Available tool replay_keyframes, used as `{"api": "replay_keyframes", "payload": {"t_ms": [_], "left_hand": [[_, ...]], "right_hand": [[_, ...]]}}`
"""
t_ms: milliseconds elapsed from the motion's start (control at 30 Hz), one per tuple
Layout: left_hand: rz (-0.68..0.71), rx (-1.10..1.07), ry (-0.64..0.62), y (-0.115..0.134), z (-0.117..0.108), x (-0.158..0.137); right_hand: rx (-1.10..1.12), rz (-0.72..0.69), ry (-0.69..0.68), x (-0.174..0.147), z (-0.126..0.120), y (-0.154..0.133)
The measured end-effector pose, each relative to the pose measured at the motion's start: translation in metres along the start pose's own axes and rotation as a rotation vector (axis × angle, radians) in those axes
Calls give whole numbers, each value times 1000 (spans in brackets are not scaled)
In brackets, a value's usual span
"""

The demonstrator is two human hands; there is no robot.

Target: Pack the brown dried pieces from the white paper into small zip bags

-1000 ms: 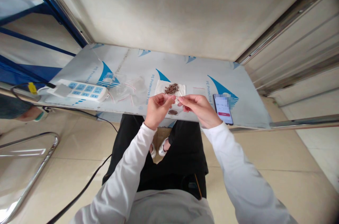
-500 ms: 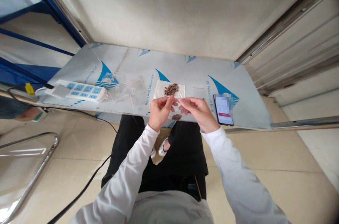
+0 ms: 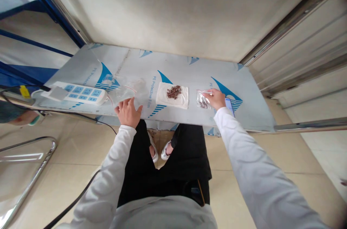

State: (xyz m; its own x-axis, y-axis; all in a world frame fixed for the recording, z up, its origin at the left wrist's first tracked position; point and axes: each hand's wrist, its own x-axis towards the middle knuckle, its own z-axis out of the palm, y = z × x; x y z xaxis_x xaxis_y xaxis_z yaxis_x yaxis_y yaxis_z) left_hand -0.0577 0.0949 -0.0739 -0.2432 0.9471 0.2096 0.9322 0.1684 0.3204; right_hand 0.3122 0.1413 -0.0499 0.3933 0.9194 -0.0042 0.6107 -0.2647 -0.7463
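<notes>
My left hand point(image 3: 128, 112) is over the table's front edge, fingers spread and holding nothing that shows. Its fingertips reach the near side of some clear zip bags point(image 3: 127, 91), which overlap in a loose heap. Over on the right, my right hand point(image 3: 216, 99) has its fingers closed at the edge of a small clear zip bag point(image 3: 202, 99) with brown pieces inside. That bag is down at the table surface. Between my hands, a pile of small brown cylinder-like pieces point(image 3: 174, 92) rests on a white cloth-like sheet point(image 3: 166, 100).
A phone point(image 3: 230, 106) lies partly hidden behind my right hand and sleeve. On the left of the film-covered table point(image 3: 168, 63) is a white power strip point(image 3: 78, 93) with a plug and black cable point(image 3: 89, 114). A wall panel point(image 3: 162, 12) closes off the back.
My hands were together in front of the sheet, holding the filled bag. They have parted: the right carried the bag right to the table, the left moved to the loose bags and opened.
</notes>
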Motion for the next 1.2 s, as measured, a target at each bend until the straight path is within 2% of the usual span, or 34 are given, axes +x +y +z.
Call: {"api": "replay_keyframes", "payload": {"t_ms": [167,233,333,500,633,700,767,833,900,967,1033,1133,1200], "left_hand": [[9,56,-48,-2,14,-1],[11,54,-43,-3,18,-2],[33,61,-51,-5,25,-3],[101,26,-34,-6,28,-5],[81,-87,134,4,11,-25],[89,-168,210,14,-2,-44],[155,-271,207,26,-13,-65],[218,-350,168,37,-21,-83],[231,-423,143,46,-28,-94],[177,-571,120,55,-35,-96],[49,-814,59,63,-43,-92],[-173,-1179,-99,74,-51,-82],[-281,-1341,-196,78,-52,-76]], "right_hand": [[-200,-186,249,3,-6,4],[-219,-253,360,-8,-14,1],[-126,-312,420,-38,-22,-4],[63,-307,296,-116,-11,-13],[263,-183,90,-171,19,-41],[410,-95,-68,-184,38,-66],[521,-34,-201,-187,53,-91],[583,-44,-258,-183,63,-111],[568,-118,-242,-177,66,-120],[465,-235,-175,-174,64,-121],[317,-381,-87,-175,62,-119],[82,-573,1,-180,62,-119],[-52,-623,10,-185,63,-121]]}}
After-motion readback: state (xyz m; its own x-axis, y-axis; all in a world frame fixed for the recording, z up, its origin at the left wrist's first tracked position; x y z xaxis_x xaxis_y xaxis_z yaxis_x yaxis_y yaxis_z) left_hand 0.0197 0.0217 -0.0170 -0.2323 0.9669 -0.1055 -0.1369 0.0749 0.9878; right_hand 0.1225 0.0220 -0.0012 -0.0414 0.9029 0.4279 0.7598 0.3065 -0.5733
